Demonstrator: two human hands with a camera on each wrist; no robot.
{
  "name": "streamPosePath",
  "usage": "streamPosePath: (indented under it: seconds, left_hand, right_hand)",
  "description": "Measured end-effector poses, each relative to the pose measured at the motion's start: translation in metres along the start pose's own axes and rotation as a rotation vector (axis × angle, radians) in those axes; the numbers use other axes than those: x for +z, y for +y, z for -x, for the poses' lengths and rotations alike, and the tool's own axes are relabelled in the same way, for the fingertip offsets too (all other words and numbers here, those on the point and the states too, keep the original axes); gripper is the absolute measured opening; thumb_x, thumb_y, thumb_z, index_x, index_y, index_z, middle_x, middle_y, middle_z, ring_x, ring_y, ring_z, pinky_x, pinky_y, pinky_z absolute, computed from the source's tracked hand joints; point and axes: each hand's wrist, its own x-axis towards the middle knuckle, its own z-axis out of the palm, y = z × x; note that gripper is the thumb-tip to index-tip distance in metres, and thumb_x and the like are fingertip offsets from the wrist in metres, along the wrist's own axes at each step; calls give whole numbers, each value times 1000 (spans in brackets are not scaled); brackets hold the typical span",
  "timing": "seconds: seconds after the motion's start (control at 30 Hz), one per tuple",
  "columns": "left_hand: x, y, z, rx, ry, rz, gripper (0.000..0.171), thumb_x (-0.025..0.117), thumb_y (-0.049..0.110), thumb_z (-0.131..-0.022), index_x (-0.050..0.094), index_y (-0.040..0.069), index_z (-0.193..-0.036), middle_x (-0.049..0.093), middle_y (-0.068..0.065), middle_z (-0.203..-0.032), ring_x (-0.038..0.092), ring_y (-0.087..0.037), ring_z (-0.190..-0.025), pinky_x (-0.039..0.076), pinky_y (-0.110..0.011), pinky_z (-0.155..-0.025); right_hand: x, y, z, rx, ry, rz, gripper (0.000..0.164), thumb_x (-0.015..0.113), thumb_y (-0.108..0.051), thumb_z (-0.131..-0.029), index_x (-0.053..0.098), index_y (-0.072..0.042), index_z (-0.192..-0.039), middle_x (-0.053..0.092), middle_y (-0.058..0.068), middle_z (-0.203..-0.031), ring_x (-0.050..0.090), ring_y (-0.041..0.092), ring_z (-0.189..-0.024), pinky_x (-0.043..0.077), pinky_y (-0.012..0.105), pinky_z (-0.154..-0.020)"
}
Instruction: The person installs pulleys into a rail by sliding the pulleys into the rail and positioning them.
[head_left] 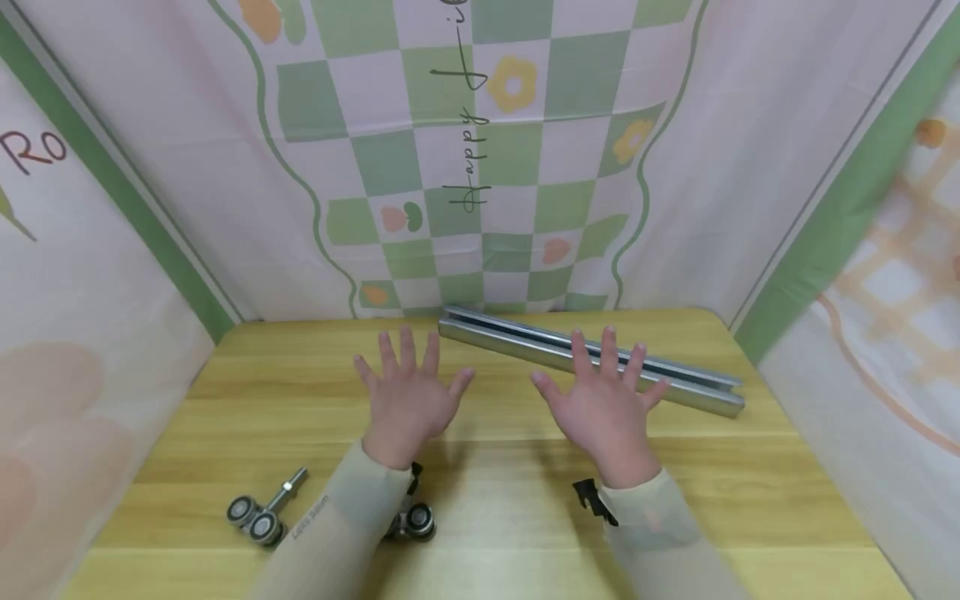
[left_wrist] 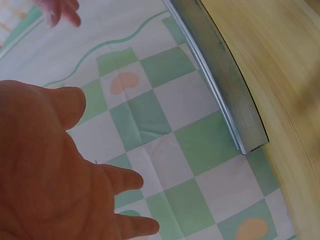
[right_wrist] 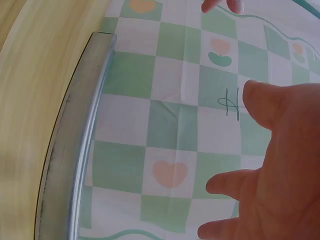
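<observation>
Both hands are held out over the table with fingers spread and nothing in them. My left hand [head_left: 410, 400] is left of the middle, near the left end of a long metal channel rail [head_left: 517, 340]. The right hand [head_left: 606, 410] overlaps the rail's right half in the head view. In both wrist views the rail [left_wrist: 225, 75] lies apart from the fingers. A roller trolley with a threaded bolt [head_left: 264, 518] lies at the front left. Another roller trolley [head_left: 418, 521] is partly hidden behind the left forearm.
The wooden table [head_left: 495, 500] backs onto a hanging cloth with green and white checks [head_left: 517, 154]. More printed cloth hangs at the left [head_left: 90, 333] and right [head_left: 900, 333] sides. A black strap [head_left: 595, 502] hangs at the right wrist.
</observation>
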Motion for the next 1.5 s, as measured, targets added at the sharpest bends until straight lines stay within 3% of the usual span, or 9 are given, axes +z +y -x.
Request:
streamPosePath:
  seconds: [0.27,0.5,0.77,0.87,1.0,1.07,1.2,1.33,1.5]
  left_hand:
    - [-2,-3,-23,142,-92,169,86,28,73,-97,10,19,-162,8,-21,-163,3,-46,-146,6,-66,-111]
    - [3,-7,-58,237,-58,306,85,54,58,-97,23,7,-158,29,-25,-155,28,-44,-140,28,-60,-108]
    - [10,-29,-101,177,-129,608,68,61,36,-98,35,4,-153,38,-17,-154,36,-37,-138,29,-50,-112]
    - [14,-37,-112,125,-142,692,59,58,30,-100,39,7,-151,39,-16,-153,47,-39,-127,38,-51,-105]
    - [18,-44,-123,85,-144,745,54,58,24,-102,42,4,-149,42,-17,-151,48,-39,-125,40,-51,-103]
    - [21,-45,-129,75,-148,741,54,58,24,-102,43,1,-148,44,-18,-149,42,-37,-133,36,-49,-108]
    - [26,-47,-136,42,-173,736,52,57,26,-102,45,-2,-145,49,-21,-143,48,-38,-127,40,-49,-105]
    - [33,-48,-142,22,-187,727,44,47,22,-106,49,-1,-143,57,-21,-131,58,-32,-105,48,-43,-92]
    - [42,-50,-147,6,-174,753,43,40,14,-105,49,-3,-143,60,-22,-122,56,-28,-85,48,-39,-78]
  right_hand:
    - [-2,23,-9,19,-2,-8,103,21,-86,-86,16,-15,-161,-2,30,-160,-13,62,-136,-9,85,-91]
    - [-2,58,-15,40,-10,-50,102,28,-83,-89,13,-12,-161,-6,33,-159,-5,67,-135,3,84,-94]
    - [-9,107,-19,95,-21,-76,103,37,-76,-93,10,-3,-159,-11,38,-155,-3,71,-130,7,83,-95]
    - [-13,129,-19,123,-22,-64,103,38,-75,-93,11,1,-157,-9,42,-153,1,73,-129,13,84,-92]
    - [-16,159,-18,164,-30,-65,103,41,-70,-95,9,7,-155,-6,48,-148,5,71,-129,20,81,-92]
    - [-19,173,-17,191,-37,-85,103,44,-67,-96,8,10,-154,-4,50,-146,10,72,-127,22,80,-93]
    - [-24,196,-13,231,-44,-113,102,47,-64,-97,9,13,-152,5,54,-142,17,72,-123,25,78,-91]
    - [-29,211,-10,246,-70,-128,99,48,-58,-98,8,16,-149,13,57,-135,21,72,-118,28,78,-88]
    - [-28,224,-12,210,-146,-122,95,55,-48,-99,10,21,-146,23,57,-129,30,72,-111,29,76,-90]
